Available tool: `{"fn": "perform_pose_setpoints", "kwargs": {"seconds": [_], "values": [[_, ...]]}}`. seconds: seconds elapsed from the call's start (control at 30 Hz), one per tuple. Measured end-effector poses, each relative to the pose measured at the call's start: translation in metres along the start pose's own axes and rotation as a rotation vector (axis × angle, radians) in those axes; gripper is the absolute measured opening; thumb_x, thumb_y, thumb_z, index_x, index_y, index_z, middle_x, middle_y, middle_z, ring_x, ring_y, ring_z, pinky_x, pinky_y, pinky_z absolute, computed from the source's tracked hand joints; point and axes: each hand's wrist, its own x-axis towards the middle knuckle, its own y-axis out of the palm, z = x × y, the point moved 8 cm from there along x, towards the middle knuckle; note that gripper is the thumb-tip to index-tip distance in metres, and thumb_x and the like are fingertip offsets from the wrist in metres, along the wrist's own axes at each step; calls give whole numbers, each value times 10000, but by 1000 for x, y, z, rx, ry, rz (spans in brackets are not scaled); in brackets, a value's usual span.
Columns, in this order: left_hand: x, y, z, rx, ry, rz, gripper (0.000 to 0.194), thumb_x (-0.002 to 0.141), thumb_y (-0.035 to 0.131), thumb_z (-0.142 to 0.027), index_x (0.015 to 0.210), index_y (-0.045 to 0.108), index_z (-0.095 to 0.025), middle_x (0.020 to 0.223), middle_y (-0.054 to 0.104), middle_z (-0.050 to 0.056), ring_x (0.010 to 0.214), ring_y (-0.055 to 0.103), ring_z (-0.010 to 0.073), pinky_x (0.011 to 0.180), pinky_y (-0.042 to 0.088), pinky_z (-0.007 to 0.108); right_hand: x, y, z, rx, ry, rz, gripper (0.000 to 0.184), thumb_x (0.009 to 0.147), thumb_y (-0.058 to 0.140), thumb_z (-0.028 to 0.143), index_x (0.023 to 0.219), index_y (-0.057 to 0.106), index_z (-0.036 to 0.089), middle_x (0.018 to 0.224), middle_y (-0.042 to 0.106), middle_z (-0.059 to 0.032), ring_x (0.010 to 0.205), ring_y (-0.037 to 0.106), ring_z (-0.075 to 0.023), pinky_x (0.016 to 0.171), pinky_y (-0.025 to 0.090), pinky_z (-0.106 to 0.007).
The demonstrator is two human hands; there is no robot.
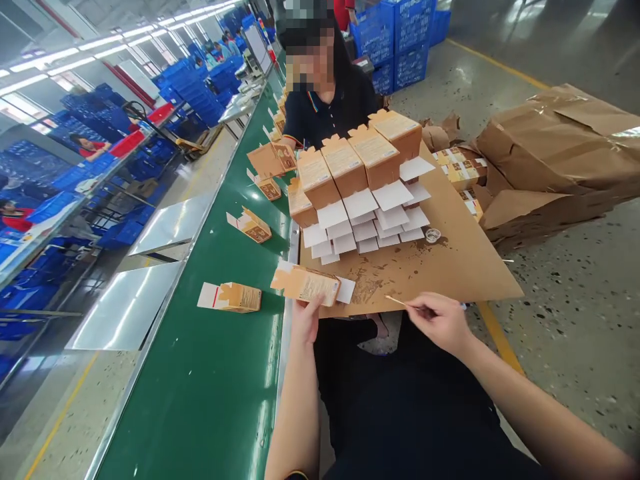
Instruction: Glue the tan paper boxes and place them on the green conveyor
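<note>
My left hand [304, 321] grips a small orange-brown carton [313, 285] from below, at the edge between the belt and the brown board. The carton lies on its side with flaps sticking out at both ends. Between the fingers of my right hand [443, 323] is a thin wooden stick [397, 301], its tip pointing left over the board [465, 267]; whether the tip is a cotton swab I cannot tell. A stack of cartons [345, 167] with white flaps open towards me stands on the board. Near it sits a small clear dish [433, 235].
A green conveyor belt [200, 387] runs along my left, carrying several spaced cartons [241, 297]. Across the board sits a co-worker [335, 100]. To the right is a large bundle wrapped in brown paper [560, 147]. Blue crates [410, 53] stand behind.
</note>
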Motion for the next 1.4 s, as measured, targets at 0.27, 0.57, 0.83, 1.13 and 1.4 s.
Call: {"fn": "perform_pose_setpoints", "kwargs": {"seconds": [0.27,0.57,0.83,1.13,1.4], "values": [[9,3,20,53,-28,-49,904,578,1144,-465,1328,683,-258,1459,778,163,1433,733,355,1294,538,544,35,108,-23,-129,-63,233,301,996,616,131,717,568,232,682,599,-2,671,584,-158,684,456,-270],[-8,19,13,155,37,-69,952,598,1134,-440,1378,621,-254,1362,785,155,1278,801,321,1182,619,499,28,129,-19,-116,-129,372,298,959,632,97,702,546,221,690,602,-9,654,528,-154,653,379,-282],[-26,37,7,383,214,-64,993,647,1069,-387,1471,535,-241,1486,705,208,1365,765,366,1173,627,497,4,61,-14,-38,-41,158,268,1024,618,147,773,662,231,669,598,2,596,531,-155,619,430,-290],[-37,41,14,542,274,-159,858,749,976,-352,1463,511,-251,1451,721,195,1370,764,370,1194,612,532,-20,5,-14,-10,93,19,351,1058,681,295,714,694,227,616,568,6,532,472,-130,540,404,-287],[-23,-9,-9,533,237,-272,881,671,1017,-306,1391,512,-255,1406,730,196,1345,775,381,1156,642,558,-25,15,-3,47,48,50,382,1092,664,335,730,722,230,593,562,7,517,473,-128,513,394,-286]]}}
